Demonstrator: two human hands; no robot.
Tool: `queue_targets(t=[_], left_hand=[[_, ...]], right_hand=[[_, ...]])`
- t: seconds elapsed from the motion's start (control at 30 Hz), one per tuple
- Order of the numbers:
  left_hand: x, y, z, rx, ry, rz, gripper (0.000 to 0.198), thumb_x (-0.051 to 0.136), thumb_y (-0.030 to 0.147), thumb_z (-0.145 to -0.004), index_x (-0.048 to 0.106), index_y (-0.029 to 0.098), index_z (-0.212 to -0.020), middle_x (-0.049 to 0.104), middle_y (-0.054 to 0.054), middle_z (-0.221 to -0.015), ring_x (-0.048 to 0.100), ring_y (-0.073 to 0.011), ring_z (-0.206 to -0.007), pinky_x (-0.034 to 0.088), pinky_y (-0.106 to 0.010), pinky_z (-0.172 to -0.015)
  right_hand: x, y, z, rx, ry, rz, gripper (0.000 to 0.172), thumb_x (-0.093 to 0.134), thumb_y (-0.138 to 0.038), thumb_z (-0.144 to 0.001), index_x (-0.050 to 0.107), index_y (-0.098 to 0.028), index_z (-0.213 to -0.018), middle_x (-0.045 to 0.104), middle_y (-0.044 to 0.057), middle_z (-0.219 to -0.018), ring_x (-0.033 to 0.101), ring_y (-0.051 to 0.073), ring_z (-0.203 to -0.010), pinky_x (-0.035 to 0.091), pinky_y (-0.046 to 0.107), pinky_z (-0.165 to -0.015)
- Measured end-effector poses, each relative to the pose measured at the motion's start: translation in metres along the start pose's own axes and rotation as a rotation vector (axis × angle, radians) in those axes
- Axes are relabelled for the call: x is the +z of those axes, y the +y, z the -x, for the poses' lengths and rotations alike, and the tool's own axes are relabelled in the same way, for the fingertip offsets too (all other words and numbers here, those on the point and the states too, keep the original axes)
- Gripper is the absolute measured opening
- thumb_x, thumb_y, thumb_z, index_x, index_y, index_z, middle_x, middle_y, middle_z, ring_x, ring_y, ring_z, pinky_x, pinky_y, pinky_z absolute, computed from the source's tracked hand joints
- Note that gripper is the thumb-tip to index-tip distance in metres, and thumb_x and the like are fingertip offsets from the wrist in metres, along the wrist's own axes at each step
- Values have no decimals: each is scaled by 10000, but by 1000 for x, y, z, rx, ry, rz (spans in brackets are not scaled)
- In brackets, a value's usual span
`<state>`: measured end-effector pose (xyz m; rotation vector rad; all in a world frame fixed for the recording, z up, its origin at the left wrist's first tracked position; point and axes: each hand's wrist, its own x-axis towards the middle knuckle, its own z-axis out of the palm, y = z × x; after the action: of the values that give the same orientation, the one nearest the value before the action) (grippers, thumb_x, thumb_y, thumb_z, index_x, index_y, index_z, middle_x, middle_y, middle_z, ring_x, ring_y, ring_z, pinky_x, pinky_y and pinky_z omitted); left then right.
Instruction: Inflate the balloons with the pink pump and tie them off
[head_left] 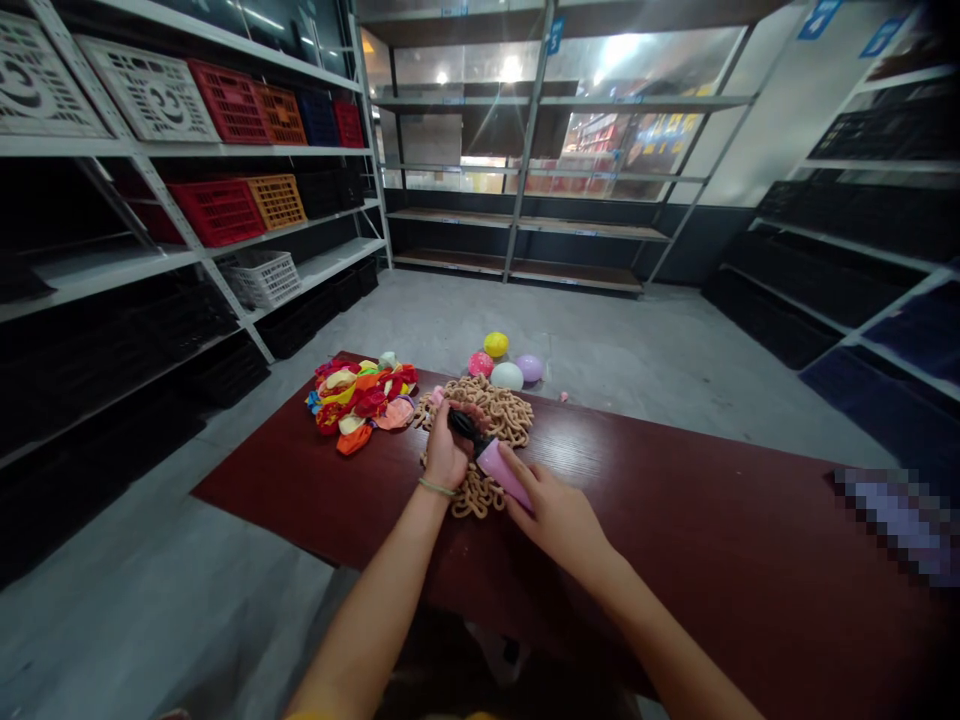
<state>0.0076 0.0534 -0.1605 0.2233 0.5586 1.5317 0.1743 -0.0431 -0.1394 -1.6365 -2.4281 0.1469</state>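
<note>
My right hand (551, 500) is wrapped round a pink device (504, 472) with a black end. My left hand (448, 455), a green band at its wrist, curls about the black part (463, 424), which looks like a bundled cord. Its fingertips are partly hidden. Beneath both hands lies a heap of tan, rope-like looped strands (499, 410). To the left is a pile of limp, brightly coloured balloons (367, 400). Past the heap's far side are several small inflated balloons, among them a yellow one (496, 344) and a purple one (530, 368).
The dark red table (637, 490) stretches to the right, where a blurred-out purplish object (892, 510) lies. Metal shelves with plastic crates (225, 210) line the left side. More shelving (592, 228) stands at the back, and dark-filled racks (847, 250) are on the right.
</note>
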Motion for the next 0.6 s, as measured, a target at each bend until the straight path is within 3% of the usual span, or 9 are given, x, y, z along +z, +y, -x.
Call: queue_targets(t=[0.13, 0.23, 0.4, 0.6], left_hand=[[0, 3, 2, 70, -33, 36, 193, 585, 328, -908, 474, 209, -803, 494, 68, -603, 521, -74, -479, 424, -182, -470], [5, 7, 6, 142, -11, -22, 195, 579, 346, -910, 459, 219, -824, 414, 82, -584, 411, -56, -403, 288, -165, -374], [19, 13, 13, 174, 7, -92, 227, 594, 368, -898, 431, 225, -832, 376, 92, -577, 367, -46, -384, 249, -155, -361], [34, 7, 16, 220, -68, -137, 231, 572, 369, -910, 415, 228, -817, 407, 82, -584, 398, -55, -408, 278, -163, -377]], right_hand=[[6, -7, -2, -16, -41, -31, 746, 538, -319, -926, 198, -242, -1585, 645, 122, -1125, 671, 272, -910, 506, 330, -694], [7, -2, 9, -12, -48, -95, 701, 542, -257, -904, 279, -171, -1548, 640, 158, -1205, 661, 291, -1015, 534, 374, -787], [6, 26, 56, -36, -16, -99, 691, 527, -258, -912, 279, -236, -1557, 652, 139, -1248, 680, 286, -1030, 567, 381, -802], [3, 56, 111, 25, 116, -38, 732, 519, -372, -952, 143, -394, -1580, 692, 48, -1139, 726, 256, -917, 594, 329, -626]])
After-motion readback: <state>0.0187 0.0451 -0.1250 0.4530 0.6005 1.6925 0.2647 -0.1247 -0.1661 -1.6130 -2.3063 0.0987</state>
